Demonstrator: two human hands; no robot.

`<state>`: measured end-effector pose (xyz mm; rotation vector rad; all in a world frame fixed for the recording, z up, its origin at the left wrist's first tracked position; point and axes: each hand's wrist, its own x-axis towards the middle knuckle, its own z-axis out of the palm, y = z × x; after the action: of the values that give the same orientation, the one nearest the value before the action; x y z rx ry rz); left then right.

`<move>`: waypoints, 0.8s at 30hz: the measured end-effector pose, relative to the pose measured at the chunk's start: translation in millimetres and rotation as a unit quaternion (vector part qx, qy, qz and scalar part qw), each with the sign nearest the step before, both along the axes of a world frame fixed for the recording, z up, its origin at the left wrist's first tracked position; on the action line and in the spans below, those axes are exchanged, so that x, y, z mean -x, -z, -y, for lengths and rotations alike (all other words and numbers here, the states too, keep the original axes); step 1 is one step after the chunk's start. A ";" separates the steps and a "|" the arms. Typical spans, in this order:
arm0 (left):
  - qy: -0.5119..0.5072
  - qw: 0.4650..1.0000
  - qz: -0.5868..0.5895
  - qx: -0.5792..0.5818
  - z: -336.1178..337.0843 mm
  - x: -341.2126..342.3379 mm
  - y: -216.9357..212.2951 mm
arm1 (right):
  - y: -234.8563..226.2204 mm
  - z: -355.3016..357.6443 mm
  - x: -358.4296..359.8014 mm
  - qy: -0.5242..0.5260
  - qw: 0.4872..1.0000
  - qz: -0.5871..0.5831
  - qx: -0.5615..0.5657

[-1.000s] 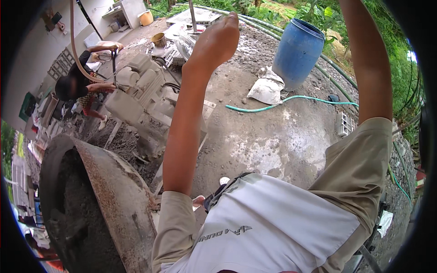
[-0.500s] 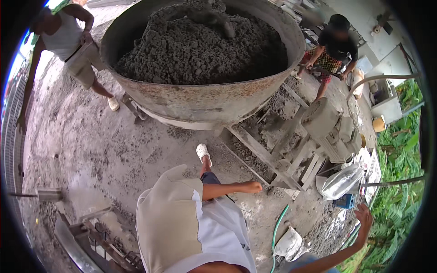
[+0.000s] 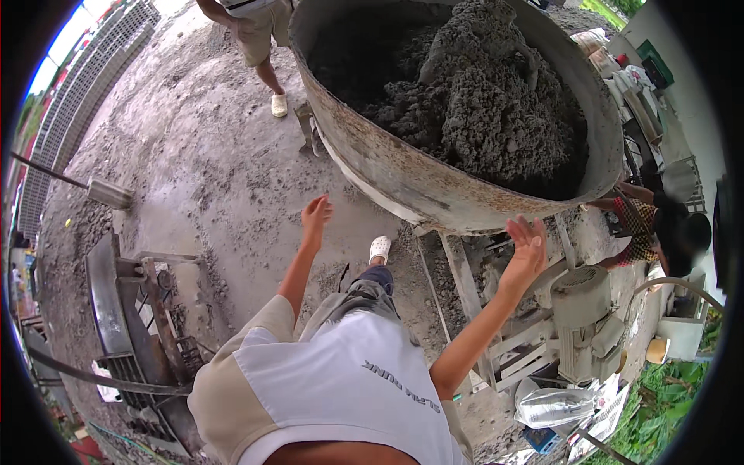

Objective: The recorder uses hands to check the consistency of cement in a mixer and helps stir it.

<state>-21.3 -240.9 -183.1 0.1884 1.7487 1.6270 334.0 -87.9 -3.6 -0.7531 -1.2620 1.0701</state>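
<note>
A large round mixing pan (image 3: pixel 434 174) with a rusty rim stands in front of me. It holds a heap of wet grey concrete mix (image 3: pixel 496 116). My right hand (image 3: pixel 528 252) is raised near the pan's close rim, fingers spread and nothing in them; whether it touches the rim I cannot tell. Left of the pan, above the ground, is my left hand (image 3: pixel 316 215), its fingers loosely bent, holding nothing. One of my feet, in a white clog (image 3: pixel 380 249), is on the ground below the pan.
A person (image 3: pixel 263 39) stands at the pan's far left; another person (image 3: pixel 659 225) bends at its right. A dusty motor (image 3: pixel 580 298) sits on a frame below the pan. At left are a metal machine (image 3: pixel 128 302) and stacked hollow blocks (image 3: pixel 85 101). A silver sack (image 3: pixel 554 407) lies at lower right.
My view has turned, so the pan now appears further right. My left hand has come forward and its fingers have loosened. My right hand has moved from the lower right to beside the pan.
</note>
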 end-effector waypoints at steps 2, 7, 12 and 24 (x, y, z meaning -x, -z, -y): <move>-0.035 0.999 -0.023 -0.004 1.9 16.4 -20.4 | 9.2 -9.4 18.9 0.038 0.998 -0.043 0.014; -0.007 0.957 -0.284 -0.059 -48.9 65.8 -109.2 | 16.8 -46.5 50.4 0.144 0.987 -0.065 -0.019; -0.004 0.922 -0.369 -0.115 -136.9 95.0 -169.9 | 26.6 -86.7 101.9 0.212 0.974 0.000 -0.084; -0.071 0.921 -0.373 -0.087 -238.1 104.9 -158.5 | 47.1 -101.5 119.8 0.298 0.870 0.358 -0.161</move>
<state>-126.2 -2.7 -24.6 0.8845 2.1940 1.9737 214.2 13.6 -50.7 -1.2302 -1.6090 0.0363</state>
